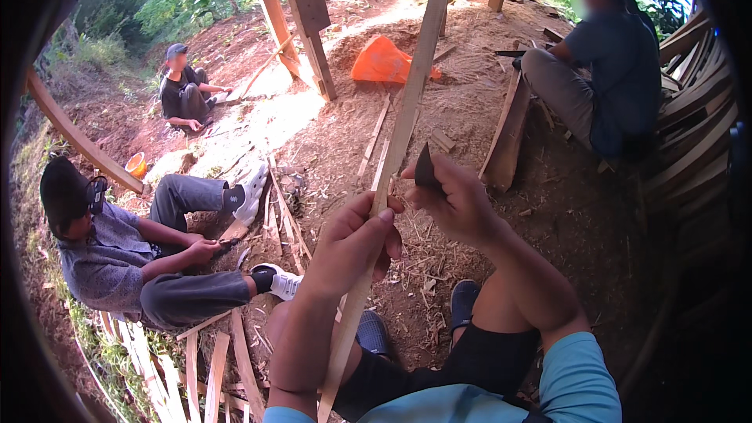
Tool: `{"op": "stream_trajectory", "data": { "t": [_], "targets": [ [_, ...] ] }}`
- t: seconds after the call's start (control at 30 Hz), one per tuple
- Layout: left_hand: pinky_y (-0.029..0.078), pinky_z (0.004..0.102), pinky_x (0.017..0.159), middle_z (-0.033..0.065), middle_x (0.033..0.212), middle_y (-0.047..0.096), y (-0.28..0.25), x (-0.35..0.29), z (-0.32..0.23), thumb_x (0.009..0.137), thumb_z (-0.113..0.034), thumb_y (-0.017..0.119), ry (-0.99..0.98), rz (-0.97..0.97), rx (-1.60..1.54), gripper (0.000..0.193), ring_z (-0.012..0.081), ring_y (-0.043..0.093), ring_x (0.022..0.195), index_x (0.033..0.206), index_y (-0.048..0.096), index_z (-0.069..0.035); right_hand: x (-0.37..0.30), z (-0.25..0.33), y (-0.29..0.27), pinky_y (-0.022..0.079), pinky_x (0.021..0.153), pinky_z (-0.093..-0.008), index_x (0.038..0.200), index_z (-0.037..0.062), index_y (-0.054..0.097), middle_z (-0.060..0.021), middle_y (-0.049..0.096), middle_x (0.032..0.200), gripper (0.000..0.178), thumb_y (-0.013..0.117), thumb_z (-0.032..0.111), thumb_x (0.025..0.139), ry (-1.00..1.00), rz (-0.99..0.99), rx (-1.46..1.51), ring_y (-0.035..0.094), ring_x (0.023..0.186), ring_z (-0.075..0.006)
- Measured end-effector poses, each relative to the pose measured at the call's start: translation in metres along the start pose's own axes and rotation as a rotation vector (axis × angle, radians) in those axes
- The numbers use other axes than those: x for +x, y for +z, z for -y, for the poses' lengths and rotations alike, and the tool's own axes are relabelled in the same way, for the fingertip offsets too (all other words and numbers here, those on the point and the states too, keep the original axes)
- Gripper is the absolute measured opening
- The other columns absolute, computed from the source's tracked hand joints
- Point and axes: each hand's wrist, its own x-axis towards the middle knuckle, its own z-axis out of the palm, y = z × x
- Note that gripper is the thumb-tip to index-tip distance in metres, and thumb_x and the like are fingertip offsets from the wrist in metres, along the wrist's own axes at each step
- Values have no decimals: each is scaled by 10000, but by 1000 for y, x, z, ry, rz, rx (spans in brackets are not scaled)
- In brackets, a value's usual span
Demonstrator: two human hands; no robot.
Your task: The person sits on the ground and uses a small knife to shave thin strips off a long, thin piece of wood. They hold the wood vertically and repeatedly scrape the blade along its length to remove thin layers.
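A long, pale wooden strip (410,102) runs from between my knees up past the middle of the view, tilted away from me. My left hand (352,243) is closed around its lower part, with the thumb along its face. Just right of the strip, my right hand (460,200) is closed on a knife. The knife's dark, pointed blade (425,168) sticks up from the fist, while its handle is hidden in the fingers. From this view I cannot tell whether the right fingertips touch the strip.
A person (117,251) sits at left, another (184,90) farther back, and a third (599,63) at right with a long blade (511,53). Wood strips (215,376) lie lower left; planks (697,125) are stacked right. An orange sheet (381,61) lies by wooden posts (309,39).
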Motion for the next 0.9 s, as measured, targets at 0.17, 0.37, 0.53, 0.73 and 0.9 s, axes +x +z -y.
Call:
{"op": "stream_trajectory", "data": {
  "t": [0.17, 0.37, 0.53, 0.73, 0.9],
  "targets": [
    [360, 199, 362, 53, 580, 550, 3, -2, -6, 998, -244, 360, 24, -37, 138, 259, 92, 457, 369, 1066, 491, -32, -2, -9, -1, 475, 559, -307, 984, 20, 539, -92, 598, 735, 131, 482, 130, 938, -115, -18, -290, 621, 636, -201],
    [347, 215, 337, 50, 526, 510, 9, -1, -2, 1003, -256, 329, 33, -61, 183, 259, 105, 419, 344, 929, 469, -51, 1, 5, 3, 457, 539, -411, 917, 59, 512, -95, 565, 710, 67, 538, 95, 866, -178, -28, -516, 602, 646, -302],
    [331, 215, 315, 53, 508, 497, 8, -2, 1, 1000, -253, 328, 48, -74, 180, 261, 108, 390, 327, 873, 453, -62, 2, -1, 4, 451, 520, -405, 875, 70, 501, -73, 557, 682, 75, 561, 109, 853, -216, -25, -604, 599, 618, -281],
    [326, 209, 311, 108, 555, 553, 12, -6, -5, 999, -226, 305, 58, -81, 168, 213, 110, 376, 307, 1029, 409, -43, 1, 3, 5, 449, 511, -400, 865, 79, 504, -65, 551, 652, 80, 573, 107, 837, -192, -33, -640, 597, 589, -272],
    [368, 211, 340, 130, 675, 627, 9, -6, -5, 1002, -208, 309, 82, -54, 189, 167, 104, 452, 349, 1066, 361, -62, -1, 5, 7, 446, 500, -398, 857, 77, 511, -66, 549, 632, 73, 566, 124, 848, -227, -20, -620, 598, 572, -272]
  ]
}}
